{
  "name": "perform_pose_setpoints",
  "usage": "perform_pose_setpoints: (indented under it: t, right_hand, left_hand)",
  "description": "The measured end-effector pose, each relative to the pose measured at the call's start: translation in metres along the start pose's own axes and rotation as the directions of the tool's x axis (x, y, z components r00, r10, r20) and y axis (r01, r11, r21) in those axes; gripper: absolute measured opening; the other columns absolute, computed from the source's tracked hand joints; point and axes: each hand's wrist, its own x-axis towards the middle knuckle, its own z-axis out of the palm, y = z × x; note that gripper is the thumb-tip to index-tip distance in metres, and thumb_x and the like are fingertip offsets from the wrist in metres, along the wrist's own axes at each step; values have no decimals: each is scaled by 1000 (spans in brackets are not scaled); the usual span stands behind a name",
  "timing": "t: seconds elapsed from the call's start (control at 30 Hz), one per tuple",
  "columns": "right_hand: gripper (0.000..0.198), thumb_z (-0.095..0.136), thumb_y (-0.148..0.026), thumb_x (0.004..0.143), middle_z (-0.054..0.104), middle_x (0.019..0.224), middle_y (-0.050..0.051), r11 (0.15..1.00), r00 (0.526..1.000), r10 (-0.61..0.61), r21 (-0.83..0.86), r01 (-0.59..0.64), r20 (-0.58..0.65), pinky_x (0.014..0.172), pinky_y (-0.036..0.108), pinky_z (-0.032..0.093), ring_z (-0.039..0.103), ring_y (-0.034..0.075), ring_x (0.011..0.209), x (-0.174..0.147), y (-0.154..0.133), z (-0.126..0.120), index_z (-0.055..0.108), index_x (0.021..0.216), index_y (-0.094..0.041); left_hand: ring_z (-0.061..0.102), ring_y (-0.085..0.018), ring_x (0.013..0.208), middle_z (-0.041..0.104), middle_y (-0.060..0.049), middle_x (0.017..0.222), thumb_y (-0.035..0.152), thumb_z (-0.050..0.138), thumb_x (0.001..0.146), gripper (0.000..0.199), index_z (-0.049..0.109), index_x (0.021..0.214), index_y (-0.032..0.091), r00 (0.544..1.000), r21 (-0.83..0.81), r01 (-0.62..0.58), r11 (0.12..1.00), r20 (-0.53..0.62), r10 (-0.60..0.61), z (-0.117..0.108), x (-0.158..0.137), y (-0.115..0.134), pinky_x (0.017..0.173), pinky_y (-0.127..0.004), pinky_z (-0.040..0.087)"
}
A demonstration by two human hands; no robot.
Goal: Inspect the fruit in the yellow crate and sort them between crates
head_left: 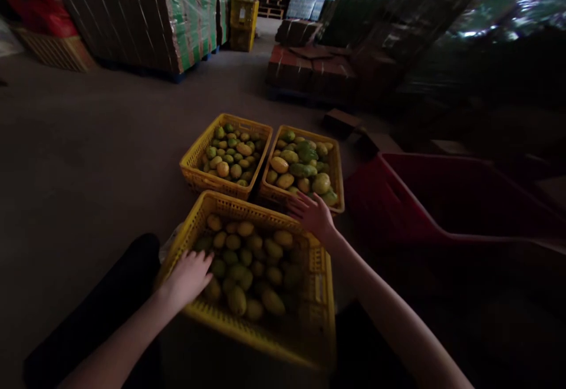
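Left hand [189, 277]: palm down over the left side of the near crate, your fingers loosely bent in toward the fruit; you cannot tell whether they close on anything or only rest there.
Right hand [313, 215]: open, your fingers stretched out and slightly apart above the far right corner of the same crate, with nothing in your grasp; contact with the rim is hard to judge.
Near crate [321, 274]: yellow, slotted plastic, straight in front of you between your forearms, its near side in deep shadow.
Oval fruit [237, 300]: green to yellow, lying loose across the near crate's middle, below the rim.
Left far crate [216, 184]: yellow, just beyond the near one, holding smaller green and yellow fruit.
Right far crate [341, 183]: yellow, beside the left far one, with larger fruit; your right fingertips point toward its near side.
Red bin [375, 206]: to your right, beside the right far crate, its inside dark.
Wrapped stack [194, 12]: green and brown, ahead on your left, on a blue pallet [178, 76].
Concrete floor [110, 118]: bare grey to your left, dim.
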Motion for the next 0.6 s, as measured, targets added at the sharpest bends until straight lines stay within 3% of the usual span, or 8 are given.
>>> perform_pose_setpoints:
  t: [0.07,0.17,0.23,0.3,0.37,0.43,0.5,0.6]
  right_hand:
    - [61,22,-58,93,63,132,15,787,945,210,531,-316,251,87,48,55,67,30,109,-58,-15,9,60,122,-20]
    - [60,19,-55,93,58,139,14,520,883,227,716,-466,410,95,47,50,62,29,119,-127,-30,19,58,123,-19]
    - [59,20,-55,93,57,141,12,475,890,210,753,-455,406,97,45,49,61,27,121,-155,-29,24,57,123,-21]
    - [58,23,-57,92,57,141,12,516,905,200,745,-423,375,97,45,49,61,27,121,-168,-17,32,57,123,-22]
    - [55,26,-55,92,62,134,13,718,920,216,585,-378,328,92,45,52,63,27,116,-174,4,43,59,121,-22]
    - [44,34,-45,92,68,122,13,949,931,244,129,-287,270,88,43,53,65,28,110,-178,30,58,63,116,-21]
    - [29,52,-34,86,69,114,12,925,937,254,-344,-163,239,92,42,50,63,30,112,-184,54,75,67,107,-21]
    - [30,69,-15,71,65,121,13,820,903,300,-568,-79,307,101,43,43,56,34,120,-196,83,100,68,100,-21]
  left_hand:
    - [59,-34,117,63,-19,130,27,40,91,52,54,138,13,999,26,-34,999,-23,35,1,-1,0,103,-49,39]
    - [60,-34,116,64,-18,128,30,40,92,52,52,140,14,997,74,-81,994,0,81,4,-5,3,101,-47,40]
    - [59,-32,118,63,-17,130,31,41,93,51,52,140,16,992,105,-126,986,32,124,9,-9,4,100,-44,42]
    - [60,-31,118,64,-15,129,34,43,94,48,53,139,19,985,117,-165,979,70,158,15,-13,4,99,-41,43]
    - [61,-29,117,65,-15,128,36,43,95,45,56,135,20,982,133,-172,976,96,160,22,-15,1,96,-39,44]
    - [62,-31,115,64,-16,128,35,42,96,44,57,133,18,984,163,-154,975,112,137,27,-16,-3,94,-40,46]
    - [62,-33,115,62,-19,130,34,41,96,45,57,133,14,985,180,-138,974,126,116,29,-17,-9,94,-42,46]
    - [61,-33,117,62,-19,131,34,41,96,45,56,134,15,986,167,-111,980,139,88,27,-17,-18,95,-42,45]
